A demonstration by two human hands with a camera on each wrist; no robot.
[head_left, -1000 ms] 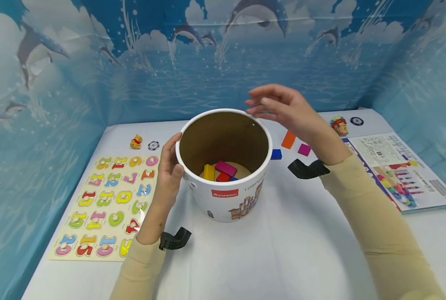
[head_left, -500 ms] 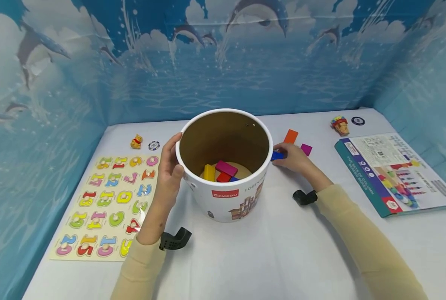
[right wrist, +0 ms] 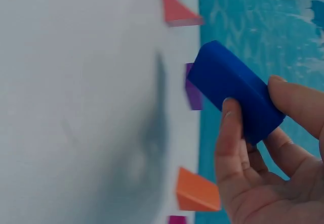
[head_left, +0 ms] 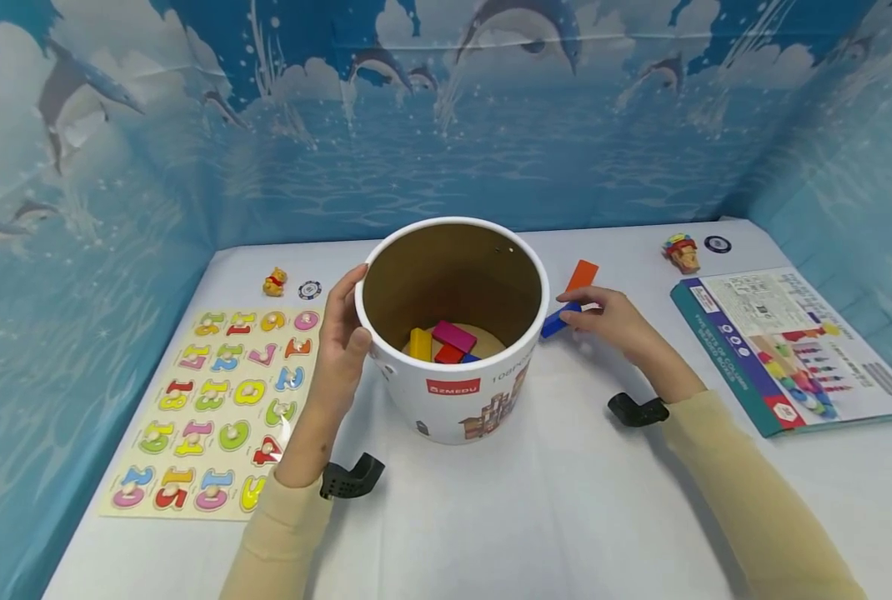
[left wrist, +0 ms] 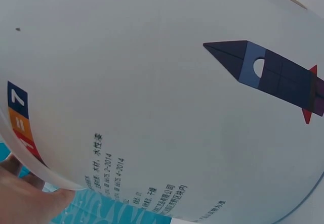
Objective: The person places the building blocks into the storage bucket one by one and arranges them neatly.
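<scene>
Blue block (head_left: 558, 320) is just right of the outer wall of the bucket (head_left: 414, 398), tilted, pinched between thumb and fingers of the right hand (head_left: 613, 317). Left hand (head_left: 338, 343): thumb and fingers apart, curved against the bucket's left side at the rim.

Step in hand, as I judge it: pick up one block while the other hand steadies the bucket. The next move likely calls for a firm pinch and clearance from the rim.

Count, near to far:
- Front: one number board (head_left: 213, 418), left; one box (head_left: 791, 342), right; one bucket between.
- Inside the bucket, four visible: yellow block (head_left: 420, 344), magenta block (head_left: 454, 336), red block (head_left: 449, 354), second blue block (head_left: 469, 359).
- Beyond, on the table (head_left: 446, 517), four loose: orange block (head_left: 584, 274), second magenta block (right wrist: 177, 220), purple block (right wrist: 193, 87), red wedge (right wrist: 178, 10). A red patch beside the wedge is too blurred to identify.
- Far: two figures (head_left: 274, 282), each near one of two chips (head_left: 310, 290).
- Back: one curtain (head_left: 491, 175).
</scene>
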